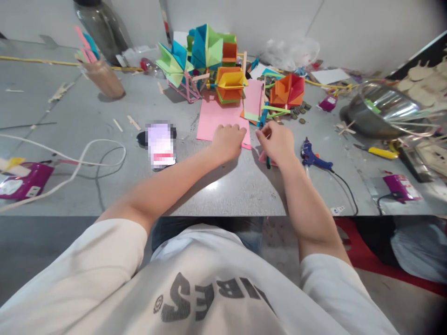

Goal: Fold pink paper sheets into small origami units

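Two bare hands work at the near side of the pink sheet (pixel 209 122) on the grey table (pixel 209 195). Taking the sheet as the clock's centre, with twelve pointing away from the person, the left hand (pixel 228 142) lies at six, its fingers curled down on the paper; whether it pinches the edge or only presses, I cannot tell. The right hand (pixel 279 142) is at four, thumb and fingers bent towards each other, and what it grips, if anything, is hidden. Pink scraps and a dark green piece (pixel 268 163) show just beneath it.

The step in hand looks like steadying or flattening the sheet. A further move there would call for light, even pressure from the left hand and a precise fingertip pinch from the right.

Folded blue and green paper (pixel 207 49) stands towards eleven, yellow folded paper (pixel 230 79) at twelve and orange-red folded paper (pixel 288 90) at two. A blue glue gun (pixel 316 158) lies between three and four, a phone (pixel 160 144) between eight and nine.
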Action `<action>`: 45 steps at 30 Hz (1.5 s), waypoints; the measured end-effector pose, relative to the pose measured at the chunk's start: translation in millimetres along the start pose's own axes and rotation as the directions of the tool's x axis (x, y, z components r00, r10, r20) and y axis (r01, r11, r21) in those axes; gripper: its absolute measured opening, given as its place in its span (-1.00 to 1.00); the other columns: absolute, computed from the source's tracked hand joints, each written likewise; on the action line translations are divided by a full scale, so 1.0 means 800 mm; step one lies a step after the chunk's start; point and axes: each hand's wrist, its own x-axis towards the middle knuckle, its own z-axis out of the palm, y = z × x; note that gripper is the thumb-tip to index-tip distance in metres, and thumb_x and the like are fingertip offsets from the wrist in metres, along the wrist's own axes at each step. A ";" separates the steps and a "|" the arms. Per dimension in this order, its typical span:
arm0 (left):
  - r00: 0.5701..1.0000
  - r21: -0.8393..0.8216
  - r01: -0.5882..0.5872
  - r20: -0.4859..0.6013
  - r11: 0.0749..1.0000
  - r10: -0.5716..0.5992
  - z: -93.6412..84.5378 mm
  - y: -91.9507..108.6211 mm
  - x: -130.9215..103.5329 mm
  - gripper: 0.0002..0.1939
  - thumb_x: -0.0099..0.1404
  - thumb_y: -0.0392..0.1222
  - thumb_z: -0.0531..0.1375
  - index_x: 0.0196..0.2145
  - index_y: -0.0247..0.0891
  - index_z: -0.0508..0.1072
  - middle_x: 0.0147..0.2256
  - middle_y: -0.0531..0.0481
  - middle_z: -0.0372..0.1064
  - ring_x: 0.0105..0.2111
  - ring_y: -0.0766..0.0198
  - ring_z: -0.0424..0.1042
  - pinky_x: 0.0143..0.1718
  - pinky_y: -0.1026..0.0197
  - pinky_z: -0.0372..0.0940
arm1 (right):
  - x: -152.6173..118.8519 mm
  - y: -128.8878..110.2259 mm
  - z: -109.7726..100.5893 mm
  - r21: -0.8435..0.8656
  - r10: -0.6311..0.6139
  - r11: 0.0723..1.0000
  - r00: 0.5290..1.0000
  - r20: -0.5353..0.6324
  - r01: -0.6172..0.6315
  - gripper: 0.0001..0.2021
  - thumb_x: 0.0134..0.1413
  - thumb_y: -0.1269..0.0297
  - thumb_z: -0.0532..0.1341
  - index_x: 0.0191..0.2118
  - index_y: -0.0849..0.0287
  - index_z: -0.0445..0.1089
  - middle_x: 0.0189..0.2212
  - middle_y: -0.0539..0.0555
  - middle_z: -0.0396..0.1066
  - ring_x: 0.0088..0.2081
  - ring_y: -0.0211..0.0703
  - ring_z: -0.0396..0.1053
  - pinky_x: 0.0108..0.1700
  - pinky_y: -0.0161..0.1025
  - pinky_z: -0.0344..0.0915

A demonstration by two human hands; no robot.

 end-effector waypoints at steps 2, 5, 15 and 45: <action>0.998 0.079 0.069 0.001 0.995 -0.069 -0.009 -0.023 0.004 -0.55 0.48 -0.30 0.25 0.27 -0.33 0.56 0.25 -0.44 0.52 0.23 -0.29 0.48 0.22 -0.22 0.26 | -0.006 -0.017 0.020 0.022 -0.097 0.995 0.994 0.059 0.096 -0.72 0.43 0.00 0.26 0.05 0.00 0.58 0.03 0.24 0.72 -0.03 0.27 0.62 0.03 0.13 0.46; 0.990 0.111 0.121 0.061 0.987 -0.128 -0.011 -0.046 0.006 -0.51 0.48 -0.20 0.31 0.31 -0.33 0.56 0.30 -0.47 0.47 0.27 -0.35 0.43 0.25 -0.26 0.27 | -0.010 -0.035 0.045 -0.004 -0.180 0.983 0.976 0.126 0.182 -0.54 0.37 0.10 0.32 0.30 0.11 0.49 0.15 0.32 0.68 0.08 0.32 0.61 0.05 0.09 0.42; 0.984 0.045 -0.020 0.178 0.999 0.011 -0.012 -0.085 0.020 -0.46 0.46 -0.33 0.26 0.36 -0.24 0.57 0.29 -0.40 0.49 0.29 -0.28 0.43 0.31 -0.25 0.24 | -0.009 -0.019 0.024 0.221 -0.314 0.944 0.868 0.384 0.244 -0.50 0.25 0.06 0.43 0.25 0.07 0.50 -0.19 0.14 0.69 -0.22 0.08 0.58 -0.07 0.00 0.46; 0.978 0.032 -0.188 0.100 0.982 0.184 -0.014 -0.115 0.038 -0.42 0.54 -0.07 0.17 0.44 -0.20 0.48 0.34 -0.30 0.52 0.25 -0.19 0.51 0.28 -0.14 0.27 | -0.006 -0.014 0.023 -0.261 -0.077 0.954 0.965 0.251 0.144 -0.57 0.46 -0.06 0.26 0.10 0.14 0.70 0.05 0.37 0.68 0.02 0.33 0.61 -0.14 0.06 0.39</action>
